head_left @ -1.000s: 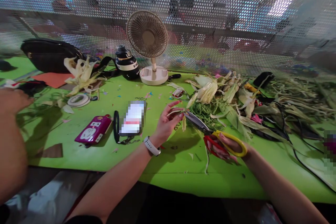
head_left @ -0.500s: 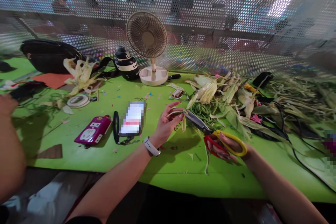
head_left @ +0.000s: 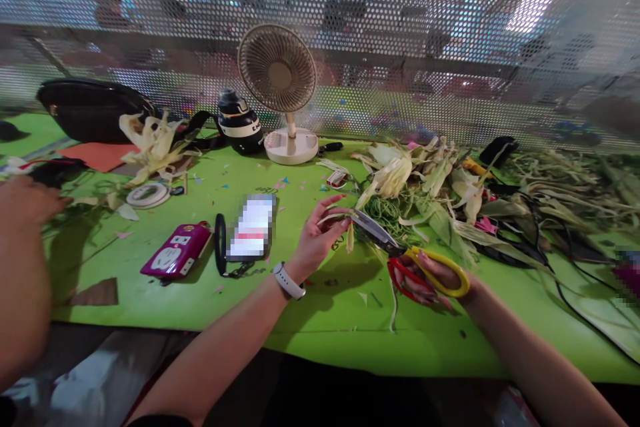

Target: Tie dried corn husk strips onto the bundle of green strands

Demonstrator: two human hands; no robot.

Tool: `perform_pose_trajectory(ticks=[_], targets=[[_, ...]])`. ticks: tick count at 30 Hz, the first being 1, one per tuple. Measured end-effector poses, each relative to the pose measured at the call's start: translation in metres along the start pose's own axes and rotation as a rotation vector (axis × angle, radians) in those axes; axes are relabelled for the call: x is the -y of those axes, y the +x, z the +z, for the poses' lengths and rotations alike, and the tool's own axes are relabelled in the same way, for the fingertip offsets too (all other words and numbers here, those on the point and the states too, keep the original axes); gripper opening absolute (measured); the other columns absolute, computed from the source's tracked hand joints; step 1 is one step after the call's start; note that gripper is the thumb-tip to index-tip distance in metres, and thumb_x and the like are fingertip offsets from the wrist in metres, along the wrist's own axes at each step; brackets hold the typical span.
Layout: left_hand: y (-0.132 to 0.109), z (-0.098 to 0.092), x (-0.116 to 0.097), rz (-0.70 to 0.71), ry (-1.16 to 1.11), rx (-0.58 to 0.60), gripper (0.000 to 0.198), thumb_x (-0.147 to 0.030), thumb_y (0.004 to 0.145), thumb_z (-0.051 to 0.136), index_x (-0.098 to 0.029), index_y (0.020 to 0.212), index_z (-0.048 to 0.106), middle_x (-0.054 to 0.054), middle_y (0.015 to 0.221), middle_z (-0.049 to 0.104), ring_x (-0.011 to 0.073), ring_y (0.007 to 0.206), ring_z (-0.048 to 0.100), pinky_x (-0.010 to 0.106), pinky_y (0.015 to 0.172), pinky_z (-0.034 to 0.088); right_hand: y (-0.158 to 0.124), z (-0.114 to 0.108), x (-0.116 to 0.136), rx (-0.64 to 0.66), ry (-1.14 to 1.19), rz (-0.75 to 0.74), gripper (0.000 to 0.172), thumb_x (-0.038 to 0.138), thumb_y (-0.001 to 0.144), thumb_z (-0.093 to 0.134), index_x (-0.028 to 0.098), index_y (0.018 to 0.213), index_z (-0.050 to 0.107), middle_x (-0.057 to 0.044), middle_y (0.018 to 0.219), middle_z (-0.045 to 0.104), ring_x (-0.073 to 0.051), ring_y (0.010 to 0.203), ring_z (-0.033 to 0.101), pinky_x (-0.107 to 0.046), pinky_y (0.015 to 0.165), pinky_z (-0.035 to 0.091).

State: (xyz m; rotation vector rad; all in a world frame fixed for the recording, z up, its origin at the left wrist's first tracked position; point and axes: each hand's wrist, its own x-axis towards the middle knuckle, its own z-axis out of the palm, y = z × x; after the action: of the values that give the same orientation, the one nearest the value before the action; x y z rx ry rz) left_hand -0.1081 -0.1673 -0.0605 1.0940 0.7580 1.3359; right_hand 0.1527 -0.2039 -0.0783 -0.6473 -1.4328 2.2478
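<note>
My left hand (head_left: 317, 237), with a white watch at the wrist, pinches a small pale strip of corn husk (head_left: 349, 235) above the green table (head_left: 320, 320). My right hand (head_left: 430, 277) grips scissors (head_left: 400, 253) with one yellow and one red handle. The blades point left and meet the husk strip at my left fingertips. A pile of corn husks (head_left: 425, 180) and a tangle of green string (head_left: 387, 210) lie just behind the scissors.
A small fan (head_left: 279, 80) stands at the back by a perforated screen, next to a black bottle (head_left: 239, 121) and a black bag (head_left: 90, 107). A phone (head_left: 253, 227), a magenta power strip (head_left: 177, 250) and a tape roll (head_left: 147, 195) lie left. Another person's arm (head_left: 23, 267) reaches in at far left.
My hands, the husk strip and the scissors stay almost still. The other person's hand at the far left has shifted back and forth over the table.
</note>
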Motion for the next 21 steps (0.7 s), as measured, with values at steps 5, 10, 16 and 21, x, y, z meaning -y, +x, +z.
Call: perform_pose_trajectory(ticks=[5, 10, 16, 21], targets=[[0.0001, -0.0002, 0.0005, 0.006, 0.005, -0.002, 0.048, -0.024, 0.074, 0.072, -0.025, 0.118, 0.055, 0.003, 0.104, 0.067, 0.0122, 0.091, 0.064, 0.024, 0.083, 0.051, 0.001, -0.0015, -0.0025, -0.007, -0.001, 0.036, 0.057, 0.067, 0.086, 0.037, 0.014, 0.093, 0.059, 0.006, 0.051, 0.043, -0.005, 0.036, 0.033, -0.021, 0.04, 0.035], [-0.0002, 0.0, 0.0011, 0.018, 0.033, 0.002, 0.047, -0.024, 0.074, 0.072, -0.023, 0.118, 0.055, 0.005, 0.105, 0.067, 0.014, 0.092, 0.065, 0.026, 0.084, 0.052, 0.0024, -0.004, -0.0062, -0.004, -0.009, 0.022, 0.058, 0.069, 0.084, 0.038, 0.015, 0.093, 0.057, 0.007, 0.05, 0.042, -0.005, 0.035, 0.032, -0.021, 0.04, 0.037], [-0.0002, -0.0002, 0.0012, 0.017, 0.024, 0.002, 0.047, -0.025, 0.073, 0.072, -0.022, 0.117, 0.054, 0.005, 0.105, 0.068, 0.0149, 0.093, 0.065, 0.028, 0.085, 0.052, 0.0025, -0.0016, -0.0034, 0.009, 0.015, 0.031, 0.059, 0.067, 0.087, 0.034, 0.014, 0.092, 0.058, 0.006, 0.049, 0.043, -0.004, 0.033, 0.032, -0.02, 0.039, 0.036], [-0.0001, 0.0004, 0.0014, 0.005, 0.007, -0.021, 0.047, -0.026, 0.072, 0.074, -0.022, 0.115, 0.055, 0.005, 0.103, 0.069, 0.0141, 0.091, 0.065, 0.027, 0.083, 0.052, 0.0033, 0.0005, -0.0011, 0.024, 0.061, 0.026, 0.058, 0.066, 0.087, 0.035, 0.014, 0.092, 0.06, 0.006, 0.047, 0.043, -0.004, 0.032, 0.031, -0.02, 0.038, 0.036]])
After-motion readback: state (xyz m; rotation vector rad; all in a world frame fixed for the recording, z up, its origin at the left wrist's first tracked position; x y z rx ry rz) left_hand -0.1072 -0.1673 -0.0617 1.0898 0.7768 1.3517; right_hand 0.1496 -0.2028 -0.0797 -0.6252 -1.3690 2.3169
